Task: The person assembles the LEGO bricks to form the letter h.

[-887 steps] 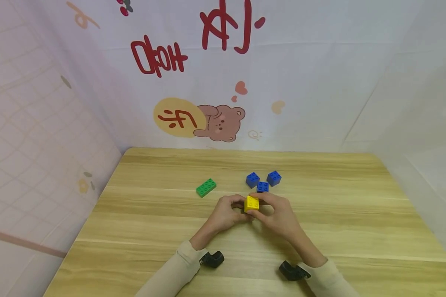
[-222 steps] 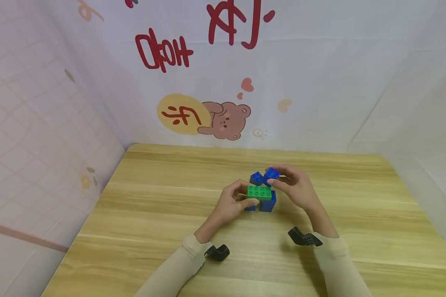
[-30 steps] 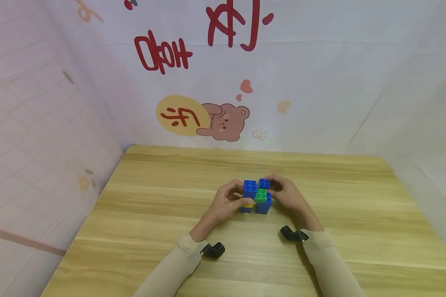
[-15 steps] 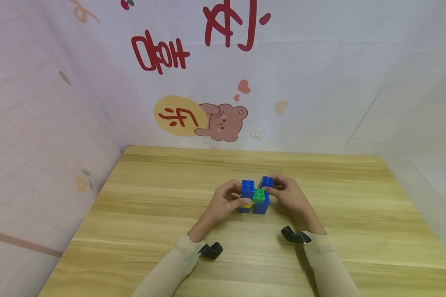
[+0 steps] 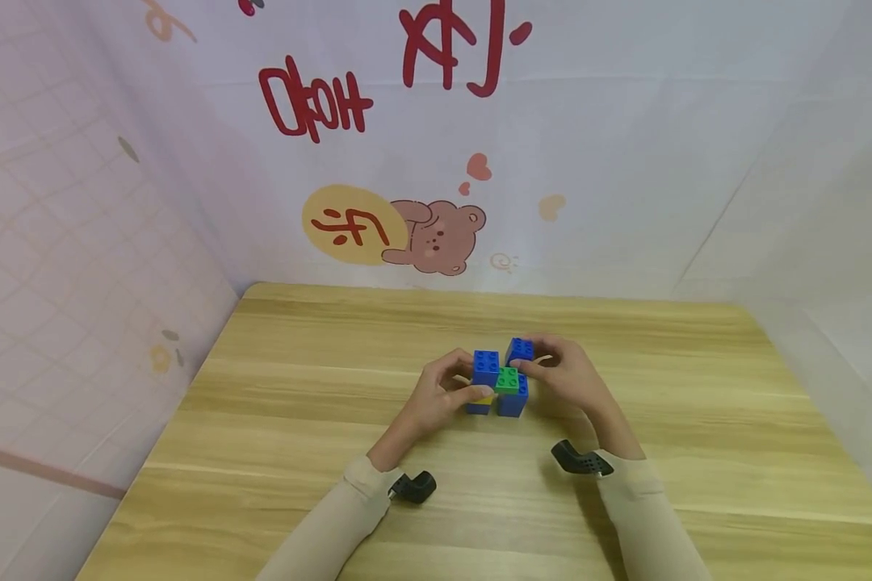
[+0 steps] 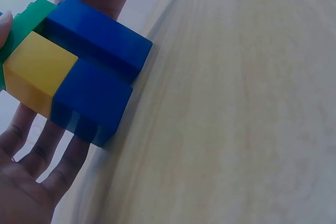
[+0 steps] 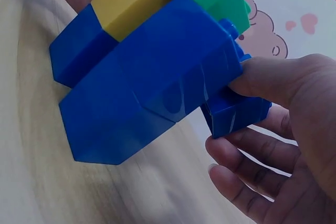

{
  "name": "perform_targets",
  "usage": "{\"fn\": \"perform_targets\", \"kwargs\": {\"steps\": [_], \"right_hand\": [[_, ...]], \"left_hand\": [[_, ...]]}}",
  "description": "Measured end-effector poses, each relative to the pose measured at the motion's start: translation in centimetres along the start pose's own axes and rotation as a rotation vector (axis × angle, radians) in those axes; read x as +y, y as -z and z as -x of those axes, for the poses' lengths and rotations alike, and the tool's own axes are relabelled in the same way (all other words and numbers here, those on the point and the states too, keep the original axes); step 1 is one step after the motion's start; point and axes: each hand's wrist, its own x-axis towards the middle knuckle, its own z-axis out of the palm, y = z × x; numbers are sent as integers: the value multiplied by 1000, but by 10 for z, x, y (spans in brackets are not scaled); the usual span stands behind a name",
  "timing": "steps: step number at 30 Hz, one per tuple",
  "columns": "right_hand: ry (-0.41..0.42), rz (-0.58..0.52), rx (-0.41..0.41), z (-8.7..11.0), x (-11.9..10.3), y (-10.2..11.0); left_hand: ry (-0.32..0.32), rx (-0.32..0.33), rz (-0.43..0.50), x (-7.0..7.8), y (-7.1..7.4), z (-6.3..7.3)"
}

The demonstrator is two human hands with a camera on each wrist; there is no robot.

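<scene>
A small structure of toy building bricks stands on the table. Its left column has a yellow brick (image 6: 41, 66) on a blue brick (image 6: 92, 98); two stacked blue bricks (image 7: 152, 72) form the right column. Across both lies a green brick (image 5: 507, 380), partly covered at its left end by another blue brick (image 5: 485, 367). My left hand (image 5: 436, 397) grips the structure's left side, thumb in front and fingers behind. Just behind the right column, my right hand (image 5: 572, 378) pinches a separate blue brick (image 5: 521, 350) between thumb and fingers, tilted in the right wrist view.
The wooden table (image 5: 320, 355) extends around the structure on all sides. A white printed cloth (image 5: 610, 161) hangs behind it. Black wrist devices (image 5: 414, 487) are on both sleeves.
Since the earliest frame, the separate bricks have been stacked and bridged with the green one. A blue brick has gone on its left end. Lately my right hand has raised another blue brick slightly.
</scene>
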Motion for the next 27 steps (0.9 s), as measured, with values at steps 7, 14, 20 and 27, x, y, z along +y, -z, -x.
{"fn": "perform_targets", "kwargs": {"steps": [7,14,20,27], "right_hand": [[3,-1,0,1,-6,3],[16,-6,-4,1,-13,3],[33,-4,-29,0,-13,1],[36,15,-37,-1,-14,3]], "left_hand": [[1,-4,3,0,0,-1],[14,1,10,-1,0,-1],[19,2,10,-2,1,0],[32,-3,4,-2,2,-2]]}}
